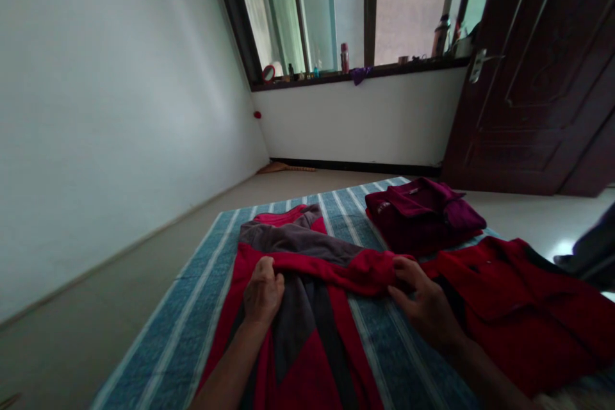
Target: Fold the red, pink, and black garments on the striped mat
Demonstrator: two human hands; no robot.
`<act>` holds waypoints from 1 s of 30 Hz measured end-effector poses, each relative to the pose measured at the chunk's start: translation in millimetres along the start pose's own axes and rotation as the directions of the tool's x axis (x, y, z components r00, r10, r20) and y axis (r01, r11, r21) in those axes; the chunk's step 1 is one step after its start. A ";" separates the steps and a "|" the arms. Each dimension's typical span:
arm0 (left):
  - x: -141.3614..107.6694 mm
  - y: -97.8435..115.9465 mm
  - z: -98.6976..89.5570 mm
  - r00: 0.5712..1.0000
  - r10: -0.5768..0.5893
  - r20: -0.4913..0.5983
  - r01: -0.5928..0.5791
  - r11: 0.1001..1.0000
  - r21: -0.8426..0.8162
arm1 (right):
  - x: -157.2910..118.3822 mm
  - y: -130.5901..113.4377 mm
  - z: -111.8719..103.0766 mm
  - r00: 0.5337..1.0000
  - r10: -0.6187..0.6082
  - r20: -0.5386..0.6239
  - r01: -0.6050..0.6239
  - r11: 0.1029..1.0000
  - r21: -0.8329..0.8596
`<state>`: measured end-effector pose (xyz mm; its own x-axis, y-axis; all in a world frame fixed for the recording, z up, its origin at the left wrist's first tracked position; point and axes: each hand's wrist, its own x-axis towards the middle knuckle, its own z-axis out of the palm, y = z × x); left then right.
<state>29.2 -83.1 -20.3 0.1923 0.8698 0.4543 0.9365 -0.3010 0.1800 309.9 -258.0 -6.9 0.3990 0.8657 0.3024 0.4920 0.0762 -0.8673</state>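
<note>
A red and grey jacket (298,333) lies lengthwise on a blue bed cover with white stripes (192,295). One of its sleeves stretches across it to the right. My left hand (264,291) is closed on the red edge of that sleeve, over the jacket's middle. Farther right, my right hand (423,298) pinches the sleeve's end between thumb and fingers. Beside my right hand lies another red garment (519,301) with dark parts. Behind it sits a folded purple garment (423,211) on top of something red.
A white wall (120,109) runs along the left. Bottles, a round mirror and a purple cloth (360,75) are on the window sill (408,68). A dark red door (533,90) stands at the right. A dark object (593,250) is at the right edge.
</note>
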 end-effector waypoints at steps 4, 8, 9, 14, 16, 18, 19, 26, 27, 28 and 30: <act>-2.2 -3.8 5.1 0.995 -0.001 -0.104 -0.005 0.999 -0.052 | -8.9 14.4 -0.4 0.989 0.131 -0.063 -0.127 0.990 0.058; -3.3 -5.6 7.3 0.992 0.011 -0.128 -0.019 0.998 -0.063 | -12.4 24.2 -4.4 0.966 0.258 -0.031 -0.257 0.966 0.035; -3.7 -5.9 7.7 0.991 0.020 -0.131 -0.028 0.997 -0.065 | -12.1 25.0 -5.3 0.956 0.292 -0.025 -0.291 0.956 0.031; -4.9 -7.5 8.3 0.988 0.025 -0.153 -0.040 0.995 -0.095 | -10.3 30.1 -8.8 0.915 0.399 -0.058 -0.401 0.916 -0.011; -5.0 -8.0 8.0 0.988 -0.001 -0.152 -0.016 0.994 -0.108 | -11.3 33.6 -9.9 0.927 0.375 -0.012 -0.375 0.927 -0.027; -5.3 -8.5 7.8 0.989 -0.022 -0.148 0.005 0.994 -0.112 | -13.6 36.4 -10.4 0.946 0.315 0.075 -0.309 0.947 -0.087; -5.6 -8.8 7.9 0.989 -0.025 -0.146 0.009 0.994 -0.112 | -15.2 37.1 -10.3 0.954 0.276 0.120 -0.260 0.956 -0.136; -8.8 -16.1 18.9 0.970 0.041 -0.238 -0.072 0.990 -0.120 | -22.1 34.7 -0.9 0.975 -0.036 0.221 0.137 0.874 -0.465; -8.8 -17.1 21.2 0.963 0.052 -0.266 -0.088 0.988 -0.124 | -20.6 32.2 -0.2 0.981 -0.048 0.189 0.131 0.882 -0.453; -8.6 -17.9 23.3 0.955 0.059 -0.291 -0.101 0.986 -0.130 | -18.2 28.1 -0.6 0.987 -0.031 0.157 0.092 0.911 -0.401; -8.1 -18.8 26.6 0.943 0.064 -0.326 -0.116 0.983 -0.142 | -10.9 14.9 -5.5 0.993 0.078 0.085 -0.063 0.985 -0.160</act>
<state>17.8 -74.1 -50.5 0.1460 0.6737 0.7244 0.8565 -0.4525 0.2483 317.1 -269.0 -20.9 0.3684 0.9081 0.1993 0.5833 -0.0588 -0.8101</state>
